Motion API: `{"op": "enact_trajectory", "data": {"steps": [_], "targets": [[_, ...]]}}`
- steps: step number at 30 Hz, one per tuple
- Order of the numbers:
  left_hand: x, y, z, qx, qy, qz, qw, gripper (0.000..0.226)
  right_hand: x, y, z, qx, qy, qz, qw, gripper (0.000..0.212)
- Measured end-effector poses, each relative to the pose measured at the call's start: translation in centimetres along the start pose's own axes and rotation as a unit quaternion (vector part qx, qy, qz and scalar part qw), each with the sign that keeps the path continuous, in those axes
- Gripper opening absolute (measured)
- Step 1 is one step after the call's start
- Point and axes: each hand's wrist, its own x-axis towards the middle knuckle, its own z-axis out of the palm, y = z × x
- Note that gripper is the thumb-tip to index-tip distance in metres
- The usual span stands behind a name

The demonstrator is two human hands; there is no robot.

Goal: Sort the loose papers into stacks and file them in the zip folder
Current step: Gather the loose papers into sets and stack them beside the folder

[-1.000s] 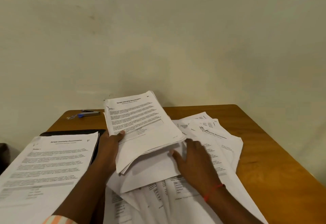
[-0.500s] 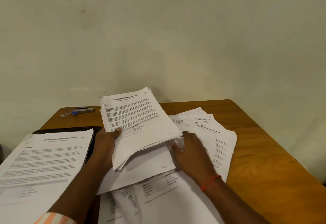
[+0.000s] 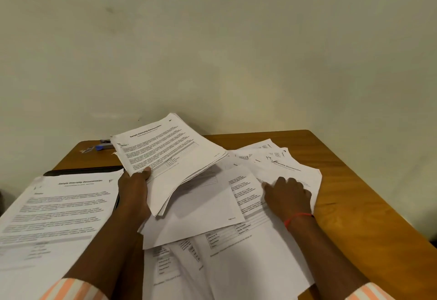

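Observation:
My left hand (image 3: 133, 187) grips a thick bundle of printed sheets (image 3: 172, 155) by its near left edge and holds it tilted above the table, thumb on top. Under and to the right of it, loose papers (image 3: 203, 207) lie scattered and overlapping. My right hand (image 3: 287, 194) rests palm down on the sheets at the right of that pile, fingers spread toward the far edge. A sorted stack (image 3: 56, 214) lies at the left on top of a black zip folder (image 3: 80, 171), of which only the far rim shows.
The wooden table (image 3: 354, 195) has bare surface along its right side and far right corner. A small blue and grey stapler (image 3: 104, 146) lies near the far left corner. A plain wall rises directly behind the table.
My right hand has slid rightward across the loose papers, from beside the bundle to the right-hand sheets. The bundle in my left hand has tilted a little further left.

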Motion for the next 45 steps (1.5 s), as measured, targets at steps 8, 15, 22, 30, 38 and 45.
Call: {"op": "enact_trajectory", "data": {"steps": [8,15,22,30,38,45], "targets": [[-0.2,0.0,0.0,-0.001,-0.003,-0.003,1.000,0.042,1.8,1.3,-0.4,0.001,-0.023,0.029,0.999,0.067],[-1.4,0.1,0.4,0.055,-0.095,0.000,0.994,0.036,2.9,2.0,0.2,0.108,-0.014,0.000,0.994,0.033],[-2.1,-0.2,1.2,0.121,-0.142,-0.008,0.983,0.035,2.6,1.6,-1.6,0.494,0.061,0.041,0.866,0.020],[-2.2,-0.4,1.3,0.140,-0.169,0.009,0.976,0.032,3.1,2.1,-1.4,0.571,0.035,0.051,0.819,0.037],[-2.0,-0.5,1.2,0.129,-0.170,0.011,0.977,0.035,3.2,2.1,-1.2,0.571,0.031,0.048,0.819,0.035],[-4.0,-0.3,2.1,0.179,-0.274,0.057,0.943,0.027,2.5,1.5,-1.7,0.640,-0.006,0.000,0.768,0.030]]}}
